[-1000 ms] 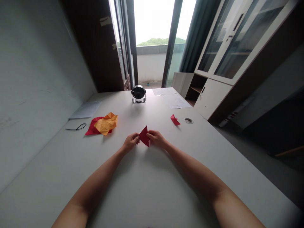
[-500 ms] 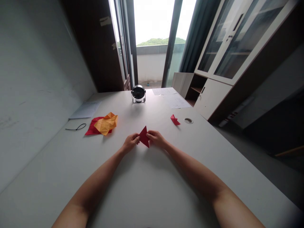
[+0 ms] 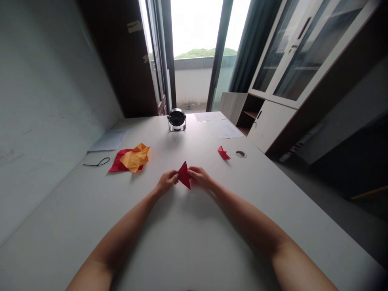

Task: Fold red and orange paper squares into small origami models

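Between my hands, a little above the white table, is a folded red paper (image 3: 184,176) with pointed upper and lower ends. My left hand (image 3: 167,181) pinches its left corner between thumb and fingers. On the opposite side, my right hand (image 3: 200,177) grips the right edge, thumb in front and the other fingers partly hidden behind the paper. Farther off to the right lies a small folded red paper piece (image 3: 223,153). Left of my hands, a creased orange sheet (image 3: 136,157) rests on top of a red sheet (image 3: 117,165).
A round black device on a silver stand (image 3: 176,120) stands at the back of the table (image 3: 188,242). White papers (image 3: 227,129) lie back right, more paper (image 3: 108,140) back left. A black cord loop (image 3: 101,162) is near the wall. A round table hole (image 3: 240,154) is at right.
The folded red paper has shifted very slightly in my fingers. Both hands keep their hold and place; everything else stays where it was.
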A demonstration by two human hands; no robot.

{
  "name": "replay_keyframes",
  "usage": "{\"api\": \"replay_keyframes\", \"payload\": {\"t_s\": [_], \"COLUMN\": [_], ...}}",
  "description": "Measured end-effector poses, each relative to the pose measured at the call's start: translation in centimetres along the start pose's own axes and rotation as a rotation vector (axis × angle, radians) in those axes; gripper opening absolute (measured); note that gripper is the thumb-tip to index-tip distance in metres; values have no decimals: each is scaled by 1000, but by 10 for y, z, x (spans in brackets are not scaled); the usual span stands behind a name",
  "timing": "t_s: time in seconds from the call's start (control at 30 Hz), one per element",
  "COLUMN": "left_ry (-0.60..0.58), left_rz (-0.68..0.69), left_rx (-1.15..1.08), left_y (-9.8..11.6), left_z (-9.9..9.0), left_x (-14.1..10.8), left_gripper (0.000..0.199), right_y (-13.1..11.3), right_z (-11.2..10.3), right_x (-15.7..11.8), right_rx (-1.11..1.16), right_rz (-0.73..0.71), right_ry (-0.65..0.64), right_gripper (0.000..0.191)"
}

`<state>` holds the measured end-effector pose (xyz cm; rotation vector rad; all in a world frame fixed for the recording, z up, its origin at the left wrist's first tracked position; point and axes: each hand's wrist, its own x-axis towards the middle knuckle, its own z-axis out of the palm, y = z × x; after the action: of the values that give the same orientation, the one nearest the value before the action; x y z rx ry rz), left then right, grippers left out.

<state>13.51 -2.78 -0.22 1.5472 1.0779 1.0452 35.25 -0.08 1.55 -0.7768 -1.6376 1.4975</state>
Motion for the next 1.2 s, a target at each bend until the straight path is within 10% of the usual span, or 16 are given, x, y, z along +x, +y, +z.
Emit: {"api": "replay_keyframes", "payload": {"t_s": [1.2], "left_ry": [-35], "left_rz": [39], "left_rx": [176], "left_y": [7], "left_z": [-2], "left_x": [-3], "left_gripper": [30], "right_y": [3], "right_z": [-4], "right_x": [1], "right_rx": [-250], "right_rz": [9], "right_ry": [-37], "right_gripper": [46]}}
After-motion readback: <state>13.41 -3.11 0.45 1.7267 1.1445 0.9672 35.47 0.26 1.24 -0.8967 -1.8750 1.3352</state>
